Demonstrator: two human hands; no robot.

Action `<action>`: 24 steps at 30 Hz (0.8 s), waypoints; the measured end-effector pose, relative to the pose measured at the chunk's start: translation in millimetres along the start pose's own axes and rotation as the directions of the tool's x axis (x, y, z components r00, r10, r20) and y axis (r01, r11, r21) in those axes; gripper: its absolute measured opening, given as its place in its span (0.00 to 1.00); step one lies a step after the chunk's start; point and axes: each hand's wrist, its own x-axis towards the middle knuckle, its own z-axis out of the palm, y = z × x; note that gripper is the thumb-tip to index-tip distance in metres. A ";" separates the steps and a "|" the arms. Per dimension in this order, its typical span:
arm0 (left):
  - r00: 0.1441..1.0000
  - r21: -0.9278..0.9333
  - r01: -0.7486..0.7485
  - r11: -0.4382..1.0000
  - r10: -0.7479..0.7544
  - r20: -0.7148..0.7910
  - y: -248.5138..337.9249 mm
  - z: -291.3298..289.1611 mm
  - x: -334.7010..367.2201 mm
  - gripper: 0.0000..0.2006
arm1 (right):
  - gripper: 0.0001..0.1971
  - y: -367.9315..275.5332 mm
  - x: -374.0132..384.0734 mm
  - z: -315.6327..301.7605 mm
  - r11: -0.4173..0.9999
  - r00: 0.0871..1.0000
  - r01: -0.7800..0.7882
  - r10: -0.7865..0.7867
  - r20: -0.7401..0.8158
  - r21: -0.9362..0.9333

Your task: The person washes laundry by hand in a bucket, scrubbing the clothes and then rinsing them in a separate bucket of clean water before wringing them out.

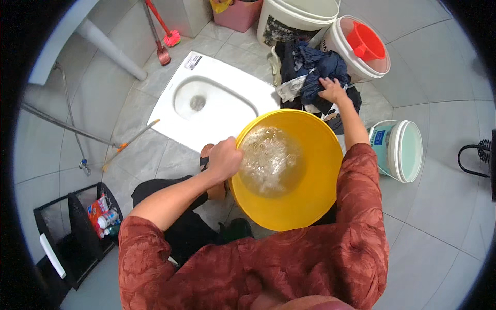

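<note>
A large yellow basin (pixel 315 165) is tilted in front of me, with churning water (pixel 268 163) pooled at its left side. My left hand (pixel 226 159) is closed around the basin's left rim. Beyond the basin's far right side lies a heap of dark clothes (pixel 323 67), mostly navy and black with some white pieces. My right hand (pixel 333 90) rests on the near right part of this heap, fingers spread. The basin's underside is hidden from view.
A white squat toilet (pixel 217 98) is set in the tiled floor at left. White buckets (pixel 294 23) stand behind the clothes, one containing a red dipper (pixel 366 41). A teal bucket (pixel 400 150) lies tipped at right. Brushes (pixel 163 54) and a black rack (pixel 77 222) stand left.
</note>
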 end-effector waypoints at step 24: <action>0.953 -0.257 0.302 0.918 -0.290 0.086 -2.6 10.1 4.3 0.23 | 0.21 -93.2 -320.3 63.0 -0.433 0.871 -0.235 0.303 0.387 0.870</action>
